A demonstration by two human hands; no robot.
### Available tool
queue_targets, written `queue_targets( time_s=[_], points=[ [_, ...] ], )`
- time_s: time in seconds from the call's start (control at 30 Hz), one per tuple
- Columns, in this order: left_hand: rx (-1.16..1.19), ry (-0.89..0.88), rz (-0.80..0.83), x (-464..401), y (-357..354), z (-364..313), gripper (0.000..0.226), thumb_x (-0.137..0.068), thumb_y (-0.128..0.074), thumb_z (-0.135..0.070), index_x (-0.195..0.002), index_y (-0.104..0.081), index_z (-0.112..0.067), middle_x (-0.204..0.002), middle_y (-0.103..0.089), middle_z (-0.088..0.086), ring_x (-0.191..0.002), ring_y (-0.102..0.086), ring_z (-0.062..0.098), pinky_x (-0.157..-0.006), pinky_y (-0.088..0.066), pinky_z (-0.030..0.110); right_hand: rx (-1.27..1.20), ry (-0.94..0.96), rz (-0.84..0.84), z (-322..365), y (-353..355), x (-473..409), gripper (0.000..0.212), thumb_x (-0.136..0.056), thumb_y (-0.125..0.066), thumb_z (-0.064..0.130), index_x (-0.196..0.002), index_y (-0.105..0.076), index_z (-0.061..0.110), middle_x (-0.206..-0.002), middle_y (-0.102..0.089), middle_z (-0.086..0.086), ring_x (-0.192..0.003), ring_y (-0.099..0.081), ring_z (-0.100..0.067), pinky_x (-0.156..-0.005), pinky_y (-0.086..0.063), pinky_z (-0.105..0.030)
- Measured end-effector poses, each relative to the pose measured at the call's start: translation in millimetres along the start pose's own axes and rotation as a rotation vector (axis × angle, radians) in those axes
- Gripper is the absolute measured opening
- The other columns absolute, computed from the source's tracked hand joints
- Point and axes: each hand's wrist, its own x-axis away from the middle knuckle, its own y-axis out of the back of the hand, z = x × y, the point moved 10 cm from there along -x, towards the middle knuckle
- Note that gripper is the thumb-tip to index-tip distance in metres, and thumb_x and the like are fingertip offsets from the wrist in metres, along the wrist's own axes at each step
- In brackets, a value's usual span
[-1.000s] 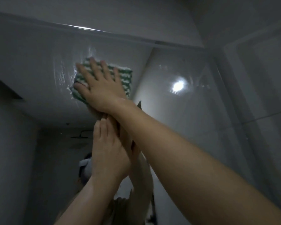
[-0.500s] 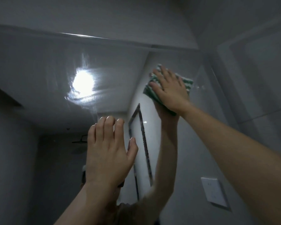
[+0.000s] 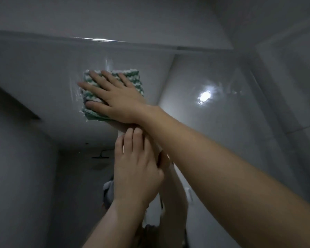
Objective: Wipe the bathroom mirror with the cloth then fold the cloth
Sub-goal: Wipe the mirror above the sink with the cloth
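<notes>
Right hand [image 3: 118, 101] flat over cloth [image 3: 132, 77]

right hand [image 3: 118, 99]: flat, fingers spread, arm raised | left hand [image 3: 135, 169]: flat, fingers together

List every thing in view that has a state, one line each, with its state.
green-and-white striped cloth: folded into a square pad, pressed flat on the glass.
bathroom mirror: streaked beside the cloth, glare spot at right.
right hand: open, fingers spread, palm on the cloth.
left hand: open, flat, empty, below the right wrist.
</notes>
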Motion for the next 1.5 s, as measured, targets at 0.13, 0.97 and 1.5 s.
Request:
queue_targets(
  time_s=[0.13,0.97,1.5],
  points=[
    [0.007,0.022,0.051,0.0,-4.5,1.9,0.052,-0.086,-0.041,-0.042,-0.122,-0.052,-0.006,-0.124,-0.049,0.017,-0.12,-0.043,0.033,-0.1,-0.028,0.044,0.015,0.104,-0.034,-13.9,2.7,14.6,0.054,-0.098,-0.026,0.054,-0.148,-0.015,0.04,-0.159,-0.006,0.009,-0.147,-0.002,-0.014,-0.119,0.003,-0.04],
    [0.031,0.029,0.032,-0.1,-5.0,3.8,0.056,-0.08,-0.044,-0.04,-0.12,-0.055,-0.002,-0.119,-0.054,0.018,-0.114,-0.05,0.034,-0.099,-0.029,0.043,-0.007,-0.074,-0.089,-30.1,12.8,0.9,0.055,-0.098,-0.027,0.054,-0.149,-0.016,0.038,-0.16,-0.005,0.008,-0.147,-0.002,-0.016,-0.117,0.004,-0.04],
    [0.016,0.009,-0.043,-0.9,5.1,-1.0,0.048,-0.082,-0.039,-0.041,-0.112,-0.053,-0.005,-0.109,-0.046,0.014,-0.109,-0.042,0.033,-0.094,-0.027,0.044,0.008,-0.692,-0.206,-215.0,27.9,157.1,0.057,-0.097,-0.023,0.057,-0.149,-0.02,0.033,-0.159,-0.011,0.005,-0.146,-0.01,-0.018,-0.117,-0.002,-0.041]
  ],
)
